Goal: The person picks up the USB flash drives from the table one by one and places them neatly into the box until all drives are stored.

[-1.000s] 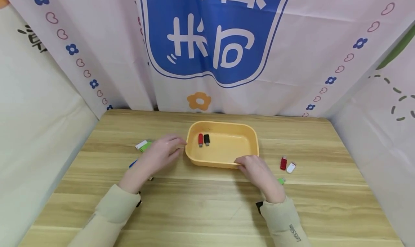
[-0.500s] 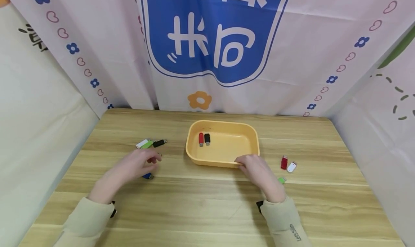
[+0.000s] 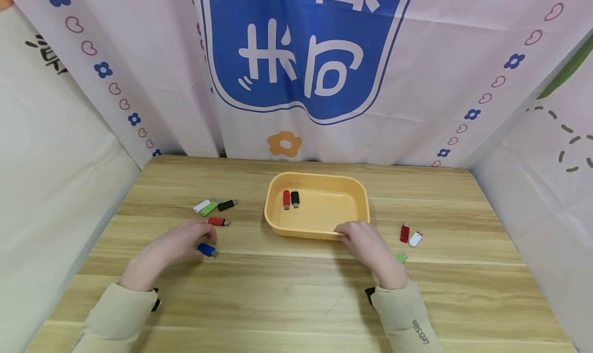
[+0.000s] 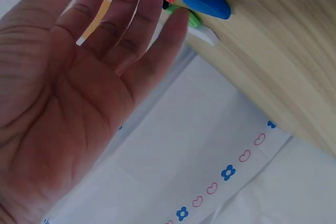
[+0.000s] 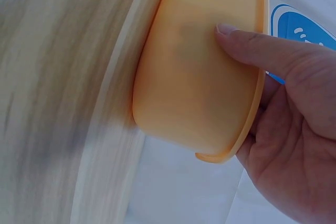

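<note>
A yellow plastic tray (image 3: 301,233) stands mid-table, with a red USB stick (image 3: 286,199) and a black USB stick (image 3: 295,199) side by side at its left end. My right hand (image 3: 370,247) grips its front right rim; in the right wrist view the thumb lies on the outside of the tray wall (image 5: 184,93), the other fingers behind the rim. Beside a blue USB stick (image 3: 206,249) hovers my left hand (image 3: 173,247), fingers loosely bent and holding nothing. Another red USB stick (image 3: 219,222) lies just beyond its fingertips. The left wrist view shows the bare palm (image 4: 79,87).
Farther left lie a white USB stick (image 3: 202,206), a green one (image 3: 210,208) and a black one (image 3: 227,205). Right of the tray are a dark red stick (image 3: 405,232), a white one (image 3: 415,239) and a green one (image 3: 401,258) partly behind the right wrist. Printed cloth encloses the table.
My left hand has let go of the tray's left rim and drawn back left to the blue USB stick, uncovering the sticks there. The right hand stays on the rim.
</note>
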Demonstrator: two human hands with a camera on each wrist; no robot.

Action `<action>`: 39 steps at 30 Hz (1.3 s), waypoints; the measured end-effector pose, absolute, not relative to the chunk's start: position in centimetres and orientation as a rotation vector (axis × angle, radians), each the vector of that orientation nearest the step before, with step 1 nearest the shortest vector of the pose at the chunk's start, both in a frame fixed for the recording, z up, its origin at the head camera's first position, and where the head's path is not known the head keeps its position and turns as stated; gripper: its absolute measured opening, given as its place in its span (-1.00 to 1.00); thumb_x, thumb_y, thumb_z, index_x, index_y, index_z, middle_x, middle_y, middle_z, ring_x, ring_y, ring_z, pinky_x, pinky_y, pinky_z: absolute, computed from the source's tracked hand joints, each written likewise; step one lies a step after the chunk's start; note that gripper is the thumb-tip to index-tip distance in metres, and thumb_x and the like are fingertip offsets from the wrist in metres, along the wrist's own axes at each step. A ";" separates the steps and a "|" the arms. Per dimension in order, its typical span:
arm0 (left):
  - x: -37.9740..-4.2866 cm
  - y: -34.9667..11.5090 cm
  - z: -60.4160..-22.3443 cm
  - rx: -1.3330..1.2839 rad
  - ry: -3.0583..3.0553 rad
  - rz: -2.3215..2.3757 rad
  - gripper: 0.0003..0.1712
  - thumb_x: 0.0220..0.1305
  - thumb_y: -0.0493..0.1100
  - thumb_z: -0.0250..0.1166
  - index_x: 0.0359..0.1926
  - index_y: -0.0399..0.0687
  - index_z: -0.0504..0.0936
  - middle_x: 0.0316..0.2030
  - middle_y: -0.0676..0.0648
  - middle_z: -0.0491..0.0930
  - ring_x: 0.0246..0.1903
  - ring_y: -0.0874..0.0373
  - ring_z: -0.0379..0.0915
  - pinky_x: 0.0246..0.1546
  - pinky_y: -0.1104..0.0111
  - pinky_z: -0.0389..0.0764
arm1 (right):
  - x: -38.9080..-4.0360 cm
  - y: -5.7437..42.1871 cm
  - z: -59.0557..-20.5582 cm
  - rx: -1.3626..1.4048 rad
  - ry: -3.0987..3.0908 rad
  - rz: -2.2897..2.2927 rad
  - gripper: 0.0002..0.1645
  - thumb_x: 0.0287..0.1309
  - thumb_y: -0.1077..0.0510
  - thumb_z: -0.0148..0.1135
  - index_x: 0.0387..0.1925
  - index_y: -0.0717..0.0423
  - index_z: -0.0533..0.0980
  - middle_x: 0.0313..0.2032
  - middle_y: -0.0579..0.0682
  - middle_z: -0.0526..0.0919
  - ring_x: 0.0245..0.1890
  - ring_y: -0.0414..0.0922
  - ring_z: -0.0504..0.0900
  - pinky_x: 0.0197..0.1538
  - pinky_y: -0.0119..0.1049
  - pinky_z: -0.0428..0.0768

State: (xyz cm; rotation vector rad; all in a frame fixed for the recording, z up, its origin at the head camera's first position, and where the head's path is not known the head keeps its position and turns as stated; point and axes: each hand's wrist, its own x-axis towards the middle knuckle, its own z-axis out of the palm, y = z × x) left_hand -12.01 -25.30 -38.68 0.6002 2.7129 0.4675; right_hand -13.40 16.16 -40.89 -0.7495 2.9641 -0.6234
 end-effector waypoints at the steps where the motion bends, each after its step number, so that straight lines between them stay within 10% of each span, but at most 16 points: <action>1: -12.0 -25.4 -38.8 0.598 2.710 0.470 -0.64 -0.04 -0.38 0.52 -0.21 -0.05 0.62 -0.21 0.01 0.59 -0.20 0.13 0.50 -0.10 0.15 0.60 | -13.4 16.1 -40.9 -0.749 2.965 -0.623 -0.88 0.20 0.26 0.35 -0.43 0.01 0.69 -0.40 -0.11 0.75 -0.48 -0.29 0.51 -0.33 -0.30 0.53; 27: -12.4 -24.3 -40.0 0.630 2.704 0.479 -0.72 0.08 -0.40 0.44 -0.42 -0.03 0.49 -0.48 0.06 0.42 -0.44 0.24 0.27 -0.43 0.44 0.29 | -13.3 16.1 -40.9 -0.743 2.955 -0.630 -0.86 0.17 0.32 0.34 -0.42 0.03 0.68 -0.39 -0.08 0.76 -0.45 -0.28 0.53 -0.32 -0.29 0.55; 39: -13.4 -23.7 -39.6 0.716 2.787 0.560 -0.77 0.11 -0.35 0.46 -0.44 0.03 0.57 -0.46 0.13 0.55 -0.40 0.27 0.41 -0.37 0.42 0.46 | -13.4 16.1 -41.0 -0.769 2.962 -0.624 -0.85 0.17 0.32 0.34 -0.44 0.03 0.67 -0.40 -0.08 0.75 -0.47 -0.28 0.50 -0.34 -0.30 0.53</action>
